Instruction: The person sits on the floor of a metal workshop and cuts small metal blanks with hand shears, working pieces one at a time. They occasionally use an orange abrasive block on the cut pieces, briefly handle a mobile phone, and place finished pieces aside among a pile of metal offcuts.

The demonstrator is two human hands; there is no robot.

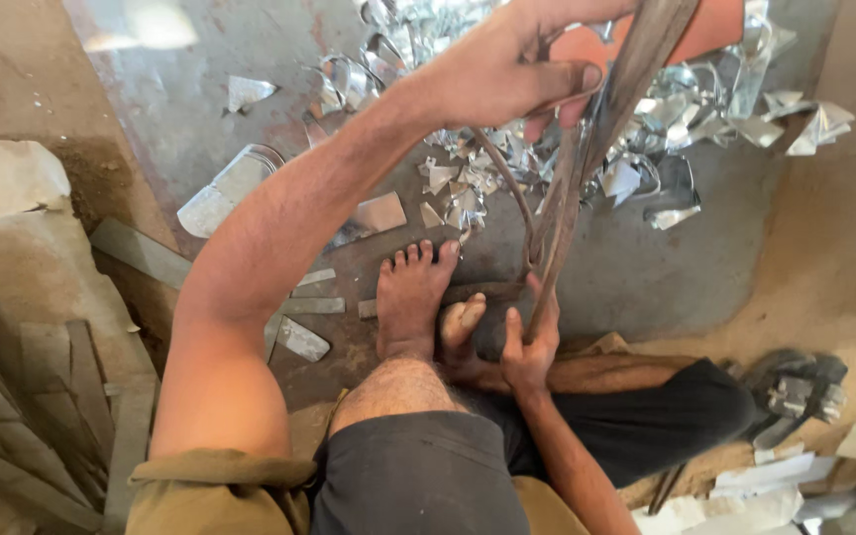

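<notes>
Shiny metal scraps are heaped on the floor. Cut strips are scattered beside a bare foot. Grey slats are stacked at left.

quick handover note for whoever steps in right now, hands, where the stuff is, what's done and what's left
Left hand: raised, closed on the upper handle of the big metal shears.
Right hand: low by the feet, gripping the bottom of the shears near the floor.
Bare foot is planted on the floor beside the shears' base.
Done: a pile of shiny sheet-metal offcuts lies ahead, with cut flat strips to the left of the foot.
Left: I cannot see a sheet in the blades; more flat metal strips are stacked at the far left.
</notes>
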